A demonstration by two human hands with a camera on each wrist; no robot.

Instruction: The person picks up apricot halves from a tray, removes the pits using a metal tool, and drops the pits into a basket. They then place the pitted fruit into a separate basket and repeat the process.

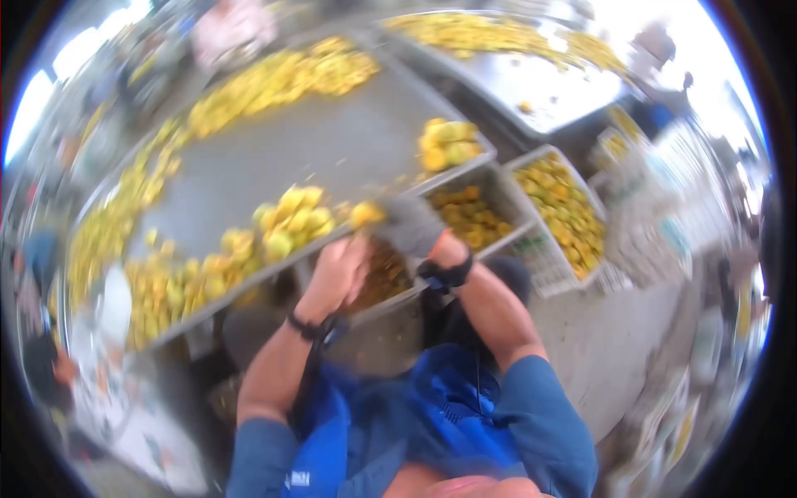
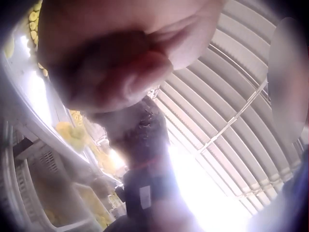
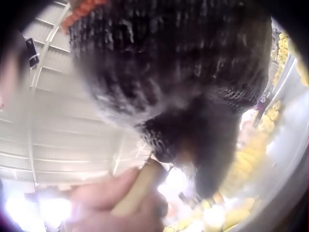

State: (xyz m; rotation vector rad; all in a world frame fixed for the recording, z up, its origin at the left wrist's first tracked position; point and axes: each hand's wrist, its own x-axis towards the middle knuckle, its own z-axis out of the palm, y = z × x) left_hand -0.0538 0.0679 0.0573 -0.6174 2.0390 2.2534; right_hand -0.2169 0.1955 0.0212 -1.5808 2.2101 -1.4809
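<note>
My bare left hand is beside the table's near edge, fingers curled round a tan handle. The rest of that tool is hidden or blurred. To its right, my right hand wears a dark grey knitted glove with an orange cuff. Its curled fingers hold a yellow fruit, mostly hidden by the glove in the right wrist view. The two hands work close together above a crate of brownish scraps. Piled along the near edge of the metal table are more yellow fruits.
Right of my hands stand a grey crate of darker fruit pieces and a white crate full of yellow-green fruit. Stacked white crates rise farther right. Beyond is a second metal table with fruit. Other people are around the tables.
</note>
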